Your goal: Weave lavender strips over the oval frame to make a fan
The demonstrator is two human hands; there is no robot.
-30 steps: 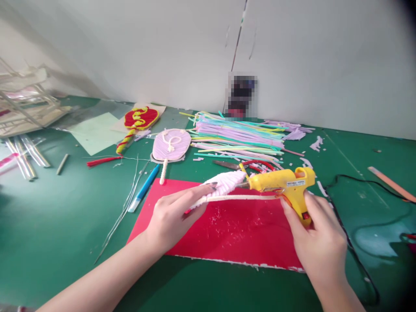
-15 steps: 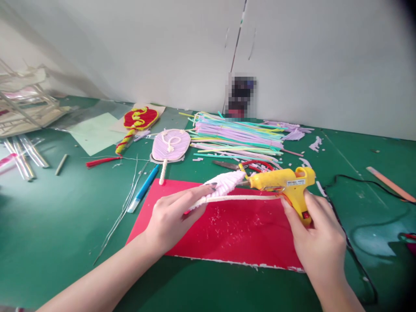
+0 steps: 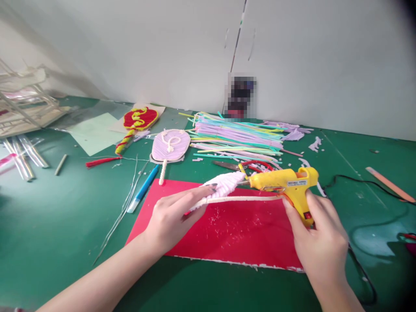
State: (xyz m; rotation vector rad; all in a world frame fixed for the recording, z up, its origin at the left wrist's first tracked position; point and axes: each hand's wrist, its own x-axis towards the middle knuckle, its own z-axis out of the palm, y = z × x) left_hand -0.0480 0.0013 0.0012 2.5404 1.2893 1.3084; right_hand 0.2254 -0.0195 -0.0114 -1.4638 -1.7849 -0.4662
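Over a red board (image 3: pixel 227 234), my left hand (image 3: pixel 177 216) grips a pale pink ribbed craft piece (image 3: pixel 225 183), tilted almost edge-on. My right hand (image 3: pixel 320 234) is wrapped round the handle of a yellow hot glue gun (image 3: pixel 276 180). The gun's metal nozzle meets, or nearly meets, the right end of the pink piece. A cream cord-like strip (image 3: pixel 243 199) runs from my left fingers to the thumb of my right hand, beneath the gun. The underside of the pink piece is hidden.
Behind the hands lie a bundle of coloured pipe cleaners (image 3: pixel 237 134) and red-handled scissors (image 3: pixel 256 165). A lilac fan (image 3: pixel 171 145), a red-and-yellow fan (image 3: pixel 140 118), a blue cutter (image 3: pixel 143 188) and thin wires (image 3: pixel 120 221) are on the left. A black cable (image 3: pixel 360 264) trails at right.
My right hand and the rear of the glue gun have shifted slightly to the right. My left hand and the pink piece stay in place.
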